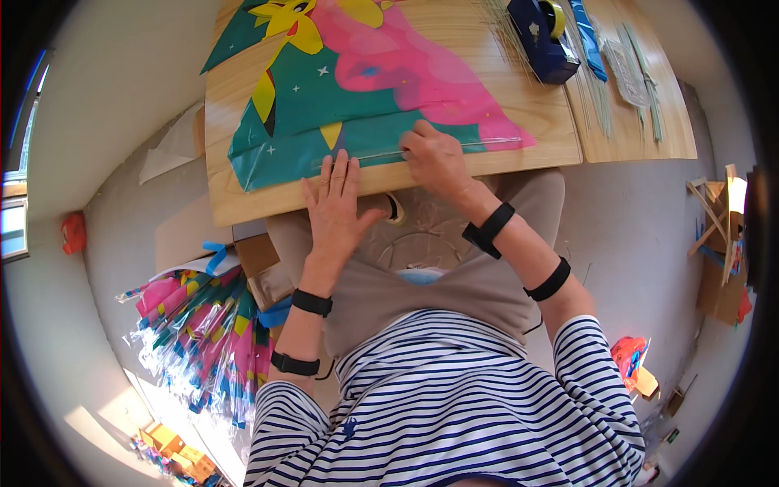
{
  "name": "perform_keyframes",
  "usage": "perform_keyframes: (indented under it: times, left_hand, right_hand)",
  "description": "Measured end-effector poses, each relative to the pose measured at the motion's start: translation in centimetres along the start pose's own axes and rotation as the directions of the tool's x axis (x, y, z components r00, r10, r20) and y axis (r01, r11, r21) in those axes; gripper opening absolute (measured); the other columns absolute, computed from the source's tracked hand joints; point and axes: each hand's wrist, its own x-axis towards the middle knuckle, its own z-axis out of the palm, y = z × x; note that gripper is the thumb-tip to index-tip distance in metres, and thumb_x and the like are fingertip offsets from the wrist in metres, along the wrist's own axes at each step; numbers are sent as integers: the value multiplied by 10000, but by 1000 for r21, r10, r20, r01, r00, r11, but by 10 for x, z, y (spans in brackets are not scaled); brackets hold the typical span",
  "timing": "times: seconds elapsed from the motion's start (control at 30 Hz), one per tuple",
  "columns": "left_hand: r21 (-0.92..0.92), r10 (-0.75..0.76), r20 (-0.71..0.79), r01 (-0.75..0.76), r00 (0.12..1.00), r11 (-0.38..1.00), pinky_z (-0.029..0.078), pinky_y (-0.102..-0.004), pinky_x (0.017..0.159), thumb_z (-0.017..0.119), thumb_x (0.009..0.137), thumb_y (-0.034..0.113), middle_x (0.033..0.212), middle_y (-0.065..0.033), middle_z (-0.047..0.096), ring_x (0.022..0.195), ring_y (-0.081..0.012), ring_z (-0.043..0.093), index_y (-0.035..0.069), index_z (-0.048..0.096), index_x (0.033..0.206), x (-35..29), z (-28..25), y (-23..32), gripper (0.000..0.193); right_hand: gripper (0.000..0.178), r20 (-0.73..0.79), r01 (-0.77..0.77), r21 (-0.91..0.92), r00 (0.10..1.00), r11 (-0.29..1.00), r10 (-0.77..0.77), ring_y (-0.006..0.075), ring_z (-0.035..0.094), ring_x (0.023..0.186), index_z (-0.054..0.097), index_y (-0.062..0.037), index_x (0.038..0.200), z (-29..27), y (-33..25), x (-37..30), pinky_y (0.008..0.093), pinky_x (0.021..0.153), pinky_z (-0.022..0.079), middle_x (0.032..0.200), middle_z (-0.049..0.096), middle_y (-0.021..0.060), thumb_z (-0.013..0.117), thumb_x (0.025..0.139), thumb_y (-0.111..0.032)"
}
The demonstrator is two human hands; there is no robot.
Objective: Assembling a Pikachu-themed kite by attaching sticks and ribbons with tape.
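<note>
A thin plastic sheet (349, 122), printed in teal, pink and yellow with a cartoon figure, lies across the table. Along its near edge runs a narrow pale strip (499, 141), a rod or tape; I cannot tell which. My left hand (334, 203) rests flat with its fingers stretched on the sheet's near edge, beside a yellow triangle in the print. To its right, my right hand (436, 162) is closed over the same edge, on the line of the pale strip. Whatever its fingers pinch is hidden.
On the wooden table (560, 122) at the far right stand a dark blue tape dispenser (548, 49) and bundles of thin rods (599, 105). Blue strips (588, 40) and a clear plastic packet (629, 77) lie near. Many folded printed sheets (203, 333) hang at lower left, beside a cardboard box (258, 256).
</note>
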Motion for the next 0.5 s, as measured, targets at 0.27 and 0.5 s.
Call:
perform_keyframes:
  times: [0.27,0.5]
  left_hand:
    - [14,-21,14,21,1000,1000,146,-668,1171,852,710,424,1638,-94,318,1522,-304,265,80,407,1528,2,0,3,992]
    - [2,-2,1,2,1000,1000,120,-697,1169,857,683,418,1631,-65,329,1522,-278,269,80,407,1524,0,0,-3,1012]
  right_hand:
    - [71,-43,184,-94,981,978,-189,309,645,804,621,-75,776,48,-35,13,440,653,497,868,575,126,670,725,-79]
    - [57,-19,73,-107,997,992,-76,332,629,820,608,-69,800,33,-14,6,455,697,491,876,587,112,656,768,-67]
